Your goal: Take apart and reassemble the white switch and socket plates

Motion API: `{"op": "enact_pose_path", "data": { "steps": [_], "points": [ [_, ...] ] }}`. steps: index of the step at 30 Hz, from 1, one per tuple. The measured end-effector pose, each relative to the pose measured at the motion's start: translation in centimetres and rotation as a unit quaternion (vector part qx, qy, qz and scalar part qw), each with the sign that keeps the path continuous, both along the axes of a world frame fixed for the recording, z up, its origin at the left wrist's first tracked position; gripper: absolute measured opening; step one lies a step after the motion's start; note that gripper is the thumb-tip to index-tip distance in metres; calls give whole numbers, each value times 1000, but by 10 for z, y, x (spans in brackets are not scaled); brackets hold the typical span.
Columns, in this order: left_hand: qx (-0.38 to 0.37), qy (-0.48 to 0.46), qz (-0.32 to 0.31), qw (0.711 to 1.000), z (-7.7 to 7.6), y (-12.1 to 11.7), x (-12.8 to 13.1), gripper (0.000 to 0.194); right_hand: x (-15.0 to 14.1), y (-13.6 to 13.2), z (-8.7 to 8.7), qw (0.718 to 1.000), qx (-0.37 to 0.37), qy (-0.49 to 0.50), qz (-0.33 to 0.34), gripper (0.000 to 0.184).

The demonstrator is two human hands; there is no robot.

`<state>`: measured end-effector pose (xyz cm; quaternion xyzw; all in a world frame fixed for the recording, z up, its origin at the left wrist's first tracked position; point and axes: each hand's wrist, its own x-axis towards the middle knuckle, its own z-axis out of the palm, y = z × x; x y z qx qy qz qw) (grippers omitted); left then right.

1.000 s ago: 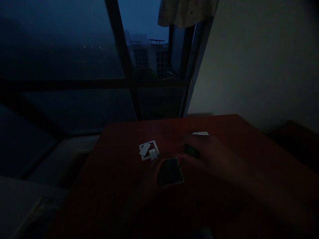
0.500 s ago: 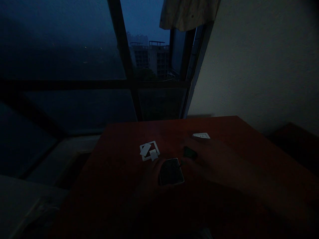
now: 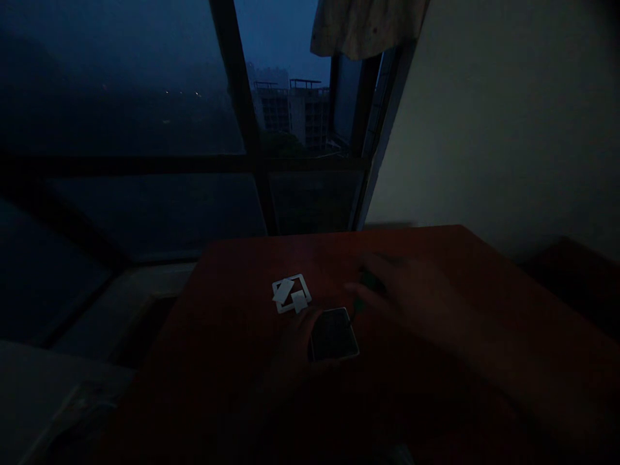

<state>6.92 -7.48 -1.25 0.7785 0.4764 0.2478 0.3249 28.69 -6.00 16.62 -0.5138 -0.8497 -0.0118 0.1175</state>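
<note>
And here the left hand (image 3: 295,345) clasps the dark box (image 3: 333,334) on the table (image 3: 217,316), the right hand (image 3: 411,284) gripping a green tool (image 3: 369,279), tip at the box's right edge! Just beyond, white pieces (image 3: 283,292) lie across a white frame (image 3: 305,283).

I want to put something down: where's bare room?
The red table looks bare from the flat white square frame to the left and far edges. It's crowded around the dark square box between the left hand and right hand.
</note>
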Motion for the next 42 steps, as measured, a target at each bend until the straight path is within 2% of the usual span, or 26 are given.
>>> {"op": "enact_pose_path", "data": {
  "steps": [2,4,7,9,11,13,18,20,24,26,29,31,34,39,42],
  "points": [
    [-3,1,-6,1000,0,0,0,85,0,-1,1,1000,4,-12,-11,20],
    [-8,2,-13,1000,0,0,-1,84,0,-3,3,1000,-18,14,13,16],
    [-3,3,-7,1000,-3,1,-1,85,0,-5,4,997,-45,45,53,22],
    [4,3,-2,1000,-5,1,-1,86,0,-6,2,999,-23,18,37,15],
    [7,1,-1,1000,-5,0,-1,86,0,-6,0,1000,9,-20,0,21],
    [5,-7,-2,1000,-3,0,-1,84,0,-7,0,1000,12,-22,-10,22],
    [6,-19,-15,1000,8,0,1,79,0,-7,3,994,-52,60,79,18],
    [8,-19,-14,1000,9,-1,1,79,-1,-6,2,997,-33,38,59,14],
    [8,-14,-11,1000,7,0,0,81,-4,-7,1,1000,7,-17,-2,26],
    [4,-8,-14,1000,4,1,0,83,-4,-8,2,1000,-13,10,22,21],
    [5,-6,-16,1000,0,2,-1,83,-3,-8,3,997,-35,34,51,24],
    [7,-7,-12,1000,-1,1,-1,83,-4,-7,1,1000,-11,1,20,22],
    [3,-6,-5,1000,0,0,-1,82,-4,-5,-1,998,22,-46,-27,32],
    [4,-10,-9,1000,0,0,-1,82,0,-8,2,997,-39,43,53,32],
    [6,-13,-12,1000,0,1,-1,84,1,-9,3,998,-35,24,39,20]
  ]
}}
